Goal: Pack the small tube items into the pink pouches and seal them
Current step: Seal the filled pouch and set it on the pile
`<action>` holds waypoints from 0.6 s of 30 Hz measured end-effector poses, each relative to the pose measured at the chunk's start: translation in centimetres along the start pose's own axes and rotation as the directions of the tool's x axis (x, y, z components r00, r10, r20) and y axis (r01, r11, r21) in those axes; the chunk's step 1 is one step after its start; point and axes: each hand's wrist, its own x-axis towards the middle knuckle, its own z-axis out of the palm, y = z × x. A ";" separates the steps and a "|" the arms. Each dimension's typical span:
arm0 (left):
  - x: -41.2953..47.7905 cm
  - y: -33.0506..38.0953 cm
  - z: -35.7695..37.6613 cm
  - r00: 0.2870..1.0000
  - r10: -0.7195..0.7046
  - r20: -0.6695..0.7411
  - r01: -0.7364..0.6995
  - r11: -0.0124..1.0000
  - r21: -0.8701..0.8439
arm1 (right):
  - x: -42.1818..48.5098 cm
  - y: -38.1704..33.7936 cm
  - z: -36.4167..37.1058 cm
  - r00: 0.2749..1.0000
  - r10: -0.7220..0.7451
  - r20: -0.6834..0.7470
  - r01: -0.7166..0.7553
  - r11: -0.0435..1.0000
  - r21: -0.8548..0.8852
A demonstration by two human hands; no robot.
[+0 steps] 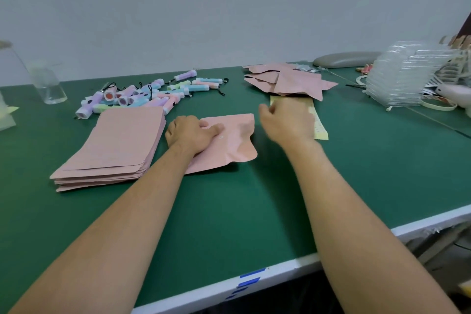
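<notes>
A pink pouch (237, 135) lies bulging on the green table in front of me. My left hand (191, 132) presses down on its left part with the fingers laid over it. My right hand (285, 120) hovers over a yellow sticker strip (318, 125) just right of the pouch; its fingertips are blurred, so I cannot tell whether they pinch anything. A stack of flat empty pink pouches (114, 145) sits at the left. Behind it lies a heap of several pastel tube items (147, 94) with black cords. A pile of filled pink pouches (288, 79) lies at the back right.
A clear glass bottle (48, 84) stands at the far left. A stack of clear plastic trays (405, 74) and a grey pad (346, 58) sit at the back right. The table's white front edge (280, 270) runs diagonally below my forearms.
</notes>
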 end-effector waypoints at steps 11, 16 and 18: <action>0.0 -0.1 0.1 0.994 -0.065 -0.082 0.030 0.931 -0.365 | -1.0 -2.1 1.2 0.969 -0.067 0.240 -0.027 0.928 0.371; 0.0 0.0 -0.4 0.985 -0.109 -0.131 -0.032 0.636 -0.771 | -0.3 -2.2 0.8 0.997 -0.070 0.024 0.032 0.697 0.717; -0.5 0.0 -0.7 0.995 -0.001 -0.096 -0.082 0.516 -0.852 | -0.3 -2.1 0.8 0.997 -0.062 -0.035 0.066 0.620 0.782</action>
